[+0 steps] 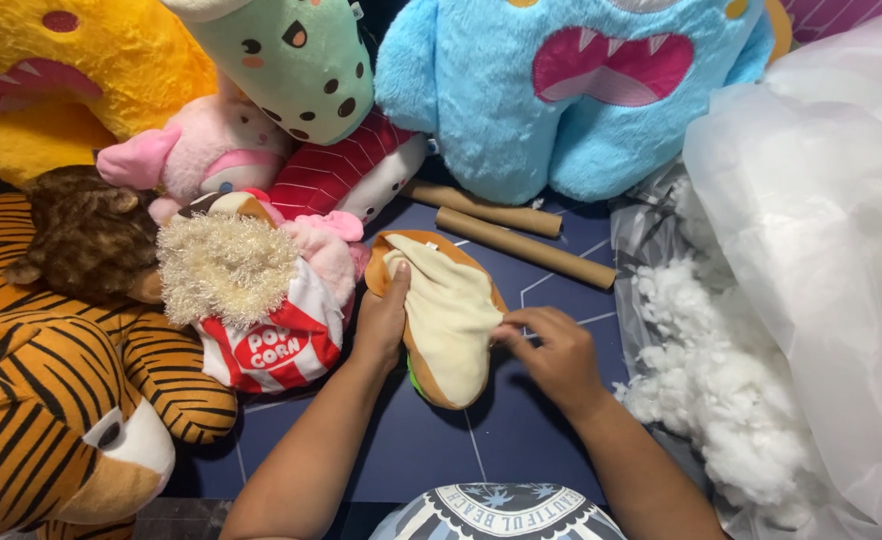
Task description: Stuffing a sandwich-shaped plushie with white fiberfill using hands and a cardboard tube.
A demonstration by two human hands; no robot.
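Note:
A flat, limp plush toy skin (448, 318), cream with a tan-brown rim and a bit of green at its lower edge, lies on the dark blue mat (521, 430). My left hand (382, 322) grips its left edge, thumb on the cream fabric. My right hand (551, 347) pinches the right edge of the same toy skin with its fingertips. White stuffing fibre (716, 400) lies just right of my right hand.
Stuffed toys crowd the left and back: a tiger (51, 400), a popcorn-box plush (261, 320), a brown plush (86, 235), a pink plush (201, 150), a yellow monster (81, 70), a green spotted one (296, 60), a blue monster (581, 90). Two cardboard tubes (521, 245) lie behind. A clear plastic bag (821, 250) fills the right.

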